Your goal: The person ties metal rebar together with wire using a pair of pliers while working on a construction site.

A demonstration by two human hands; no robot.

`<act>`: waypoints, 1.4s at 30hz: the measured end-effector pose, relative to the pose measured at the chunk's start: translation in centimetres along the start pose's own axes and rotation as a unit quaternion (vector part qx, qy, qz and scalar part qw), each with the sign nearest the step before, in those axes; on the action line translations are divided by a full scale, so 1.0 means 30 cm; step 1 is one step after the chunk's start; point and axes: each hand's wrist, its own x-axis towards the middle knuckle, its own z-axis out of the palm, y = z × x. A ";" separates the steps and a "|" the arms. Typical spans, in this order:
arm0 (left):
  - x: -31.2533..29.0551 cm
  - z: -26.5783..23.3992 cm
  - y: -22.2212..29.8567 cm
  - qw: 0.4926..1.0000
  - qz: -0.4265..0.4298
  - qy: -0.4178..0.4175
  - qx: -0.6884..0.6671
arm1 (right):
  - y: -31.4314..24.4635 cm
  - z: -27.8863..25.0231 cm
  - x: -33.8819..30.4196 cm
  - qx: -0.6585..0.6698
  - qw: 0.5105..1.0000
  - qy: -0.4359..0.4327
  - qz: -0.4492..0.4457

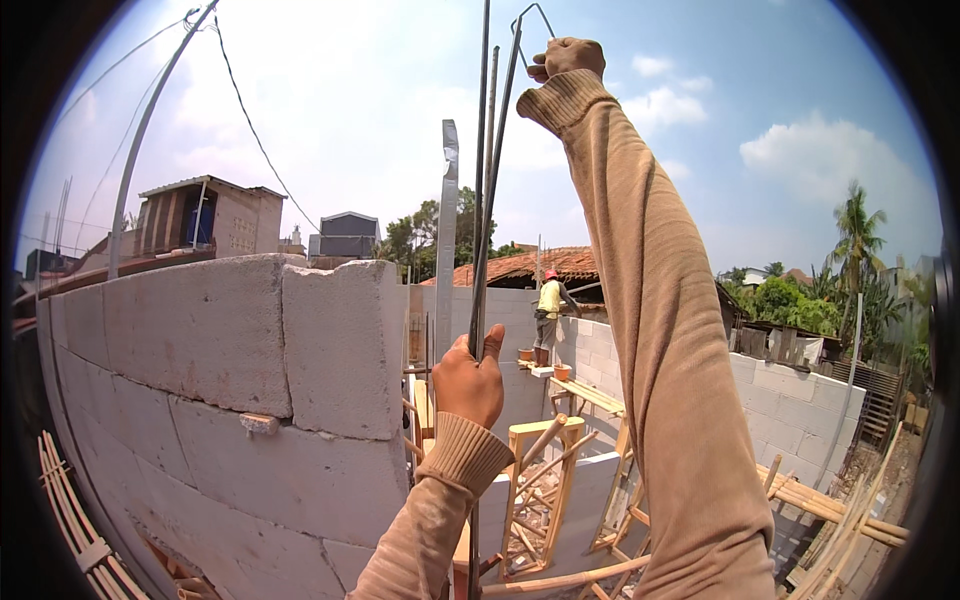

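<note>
Several dark steel reinforcing bars stand upright beside the end of a grey block wall. My left hand is closed around them at about the height of the wall's upper course, thumb pointing up. High overhead, my right hand is closed on a thin bent steel stirrup, whose angled loop reaches around the top of one leaning bar. Part of the stirrup is hidden behind my fingers. Both forearms are in long brown sleeves.
A flat grey metal post rises behind the bars. Below are timber frames and bamboo poles. Farther off, a person in a red helmet and yellow vest stands by another block wall. Bamboo lies at lower left.
</note>
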 end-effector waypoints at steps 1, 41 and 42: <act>-0.002 0.002 -0.001 1.000 0.014 0.008 -0.007 | -0.019 0.027 0.011 0.015 1.000 -0.002 -0.022; -0.599 -0.122 -0.358 0.990 0.087 0.087 0.069 | 0.552 -0.437 -1.513 -0.134 0.866 -0.202 -0.437; -0.644 -0.128 -0.383 0.993 0.074 0.080 0.033 | 0.551 -0.452 -1.562 -0.093 0.880 -0.206 -0.419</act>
